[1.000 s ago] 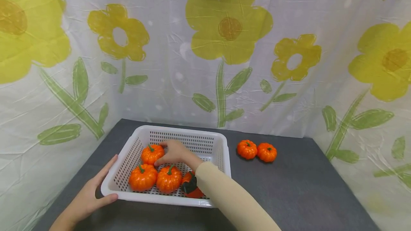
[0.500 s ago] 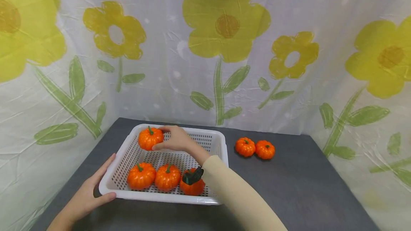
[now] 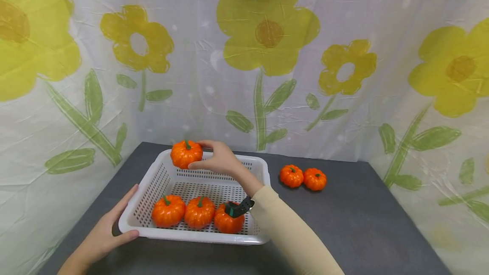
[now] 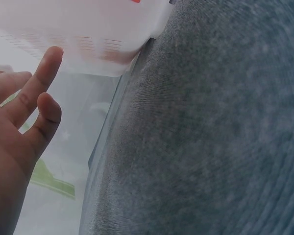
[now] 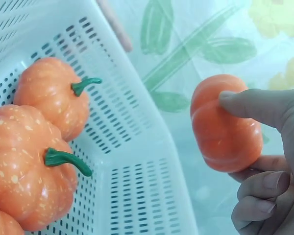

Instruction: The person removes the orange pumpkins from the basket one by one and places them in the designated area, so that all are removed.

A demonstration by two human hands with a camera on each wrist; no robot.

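Note:
My right hand (image 3: 219,157) pinches a small orange toy pumpkin (image 3: 186,154) with a green stem. It is held up above the back rim of a white perforated plastic basket (image 3: 191,237). In the right wrist view the thumb presses the pumpkin (image 5: 224,125) from one side, with fingers behind it. Three more toy pumpkins, one of them this pumpkin (image 3: 199,212), sit in a row along the basket's front. My left hand (image 3: 101,237) touches the basket's front left corner, fingers and thumb spread and fairly straight. The left wrist view has those fingers (image 4: 48,68) by the basket wall.
Two more orange pumpkins (image 3: 292,176) lie side by side on the dark table (image 3: 344,220), right of the basket. Behind and at the sides hangs a white curtain (image 3: 198,109) with yellow flowers. A black band (image 3: 238,209) circles the right wrist.
My right hand has lifted its pumpkin from the basket's back left, up and then slightly right, above the back rim. The left hand stays at the basket's corner.

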